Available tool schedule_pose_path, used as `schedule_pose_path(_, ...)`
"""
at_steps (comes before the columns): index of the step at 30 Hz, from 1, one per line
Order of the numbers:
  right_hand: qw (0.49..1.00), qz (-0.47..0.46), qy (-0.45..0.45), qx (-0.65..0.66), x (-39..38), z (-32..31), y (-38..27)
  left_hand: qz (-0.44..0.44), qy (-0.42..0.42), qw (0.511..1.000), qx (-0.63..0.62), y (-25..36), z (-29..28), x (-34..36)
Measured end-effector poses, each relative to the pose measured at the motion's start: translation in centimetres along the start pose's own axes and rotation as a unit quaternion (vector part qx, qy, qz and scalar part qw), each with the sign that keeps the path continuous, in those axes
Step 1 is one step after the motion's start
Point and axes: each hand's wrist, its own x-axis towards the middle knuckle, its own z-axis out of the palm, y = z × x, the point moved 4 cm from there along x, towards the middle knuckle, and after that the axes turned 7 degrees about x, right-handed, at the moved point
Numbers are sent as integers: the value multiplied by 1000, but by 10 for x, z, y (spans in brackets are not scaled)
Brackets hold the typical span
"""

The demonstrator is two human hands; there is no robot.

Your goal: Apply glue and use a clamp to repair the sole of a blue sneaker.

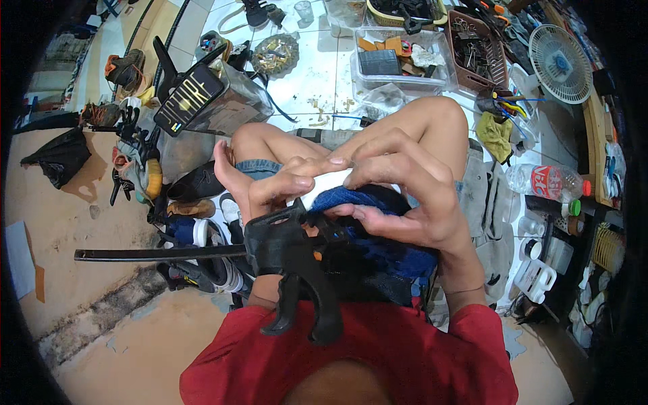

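Observation:
In my lap lies what looks like a blue fabric shoe [364, 197] with a white edge [320, 188]. My right hand [422, 192] is closed round it, the thumb below the blue cloth and the fingers over the top. From the other side my left hand [273, 189] grips the white edge, index finger stretched across it. A black bar clamp [280, 236] sits against the shoe just below my left hand, its bar pointing left and its handles toward my body. The clamp's jaws and the shoe's lower part are partly hidden.
Several shoes [196, 209] lie at my left, by a clear box [236, 101] with a phone [189, 100] on it. Ahead stand a plastic tub [405, 74] of blocks and a brown basket [476, 50]. On the right are a bottle [547, 182] and a fan [560, 64].

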Motion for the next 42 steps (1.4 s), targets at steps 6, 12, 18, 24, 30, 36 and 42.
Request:
schedule_pose_path(6, 1000, 19, -16, -16, 6, 0, -12, -69, -66, 991, -96, 26, 2, 6)
schedule_pose_path(12, 999, 4, 53, 5, 11, 7, -18, -38, -77, 991, -98, 17, -2, 4)
schedule_pose_path(18, 995, -48, -3, -86, 6, 8, -22, -55, -52, 980, -184, 17, 0, -1)
schedule_pose_path(24, 994, -49, 66, -70, -3, 11, -24, -11, -66, 985, -159, 16, 0, 2)
schedule_pose_path(30, 992, -53, 45, -105, -1, 6, -29, -26, -29, 991, -130, 20, 4, -1)
schedule_pose_path(36, 995, -42, 32, -90, 7, 12, -28, -11, -57, 996, -71, 23, -4, 4)
schedule_pose_path(42, 991, -37, 11, -131, -1, 10, -33, 41, -64, 993, -88, 40, -13, 26)
